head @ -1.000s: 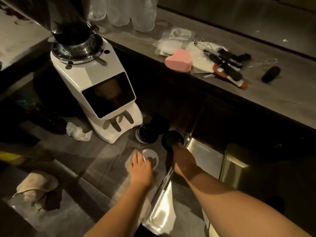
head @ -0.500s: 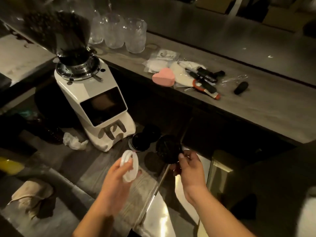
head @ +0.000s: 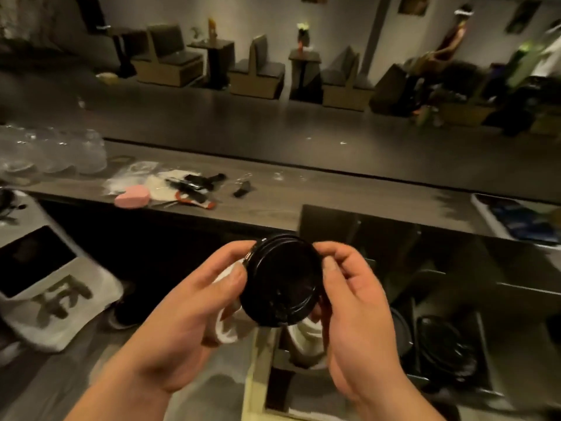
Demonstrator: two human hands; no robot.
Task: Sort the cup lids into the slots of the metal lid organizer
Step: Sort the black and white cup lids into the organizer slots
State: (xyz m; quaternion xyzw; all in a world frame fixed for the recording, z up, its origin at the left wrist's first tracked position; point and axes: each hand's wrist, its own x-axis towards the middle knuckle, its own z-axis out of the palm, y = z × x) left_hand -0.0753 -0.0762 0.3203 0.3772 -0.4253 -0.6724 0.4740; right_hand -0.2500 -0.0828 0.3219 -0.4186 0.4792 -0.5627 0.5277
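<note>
A stack of black cup lids (head: 282, 284) is held up in front of me between both hands. My left hand (head: 185, 323) pinches the stack's left rim and also grips white lids (head: 226, 331) against its palm. My right hand (head: 352, 308) curls round the stack's right rim. Below, the metal lid organizer (head: 258, 381) stands open-topped; white lids (head: 306, 338) fill its left slot and black lids (head: 446, 350) lie in slots further right.
A white coffee grinder (head: 51, 287) stands at the left on the lower counter. On the raised bar top lie a pink heart-shaped sponge (head: 132, 196), small tools (head: 197, 189) and plastic bags, with clear glasses (head: 51, 156) at far left. A phone (head: 519, 220) lies at the right.
Both hands rose from the counter and came together: the black lids now sit between both hands. The view swung up and right, bringing the organizer into sight.
</note>
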